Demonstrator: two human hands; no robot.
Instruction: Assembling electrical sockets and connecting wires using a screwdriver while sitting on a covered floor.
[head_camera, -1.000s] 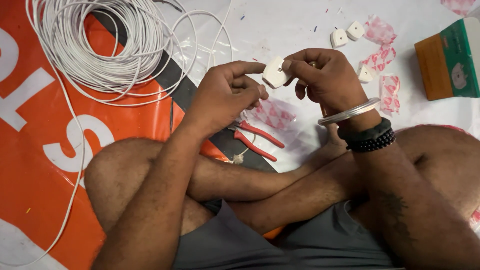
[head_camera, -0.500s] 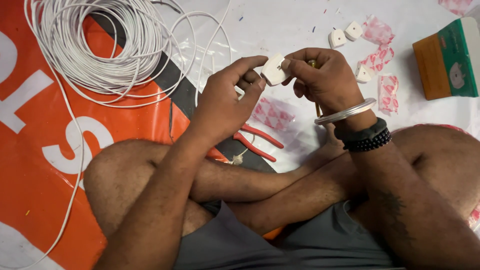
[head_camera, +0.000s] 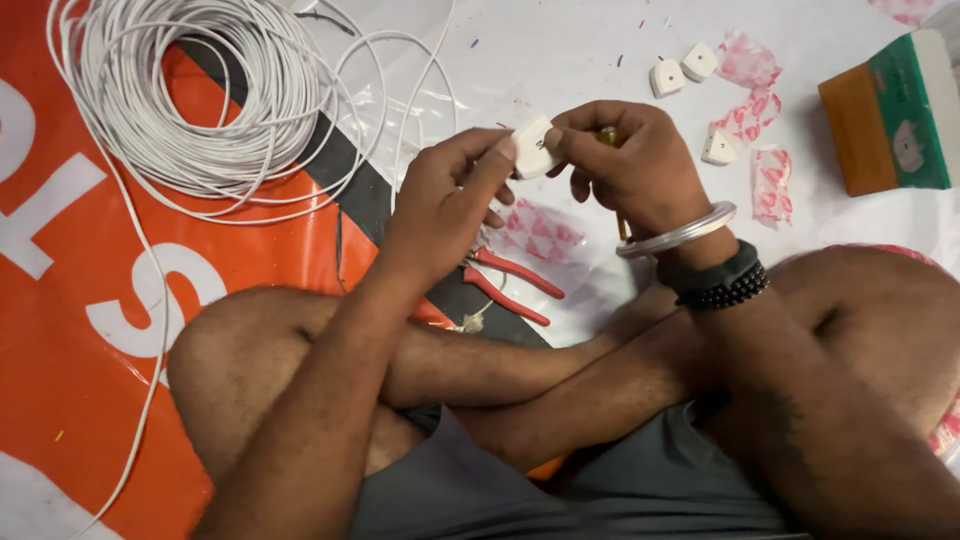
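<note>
A small white plug (head_camera: 535, 146) is pinched between both hands above my crossed legs. My left hand (head_camera: 445, 195) grips its left side with fingertips. My right hand (head_camera: 630, 165) holds its right side and also clasps a screwdriver with a yellowish handle (head_camera: 608, 137), mostly hidden in the fist. A clear bangle and dark bead bracelets sit on my right wrist. Red-handled pliers (head_camera: 510, 283) lie on the floor just below my left hand.
A big coil of white cable (head_camera: 200, 90) lies at the upper left on an orange and white banner (head_camera: 90, 300). Three loose white plugs (head_camera: 683, 68) and pink-printed wrappers (head_camera: 770, 180) lie at the upper right, beside an orange-green box (head_camera: 890, 115).
My left fingers have shifted along the white plug and the plug has turned slightly between the hands. Both hands stay in the same place.
</note>
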